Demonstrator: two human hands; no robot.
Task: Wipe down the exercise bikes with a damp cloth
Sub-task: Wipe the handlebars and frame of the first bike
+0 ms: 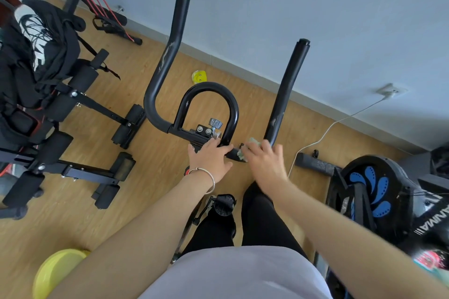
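Exercise bike handlebars (158, 94) filled the middle of our view, with the cloth (254, 142) pressed to the crossbar (234, 153) at about 5 o'clock from the central loop (209, 87). Our right grip (266, 162), blurred, was curled over the cloth. Our left grip (210, 160) lay nearly flat on the stem clamp (202, 137) at 6 o'clock, holding nothing. We judged the wiping of the bars under way. Next called for running the cloth up the right-hand bar (286, 90) toward 12 o'clock.

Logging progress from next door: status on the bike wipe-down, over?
Left grip flat on handlebar clamp. Right grip holds green cloth against base of right handlebar. Nothing blocking the bar.
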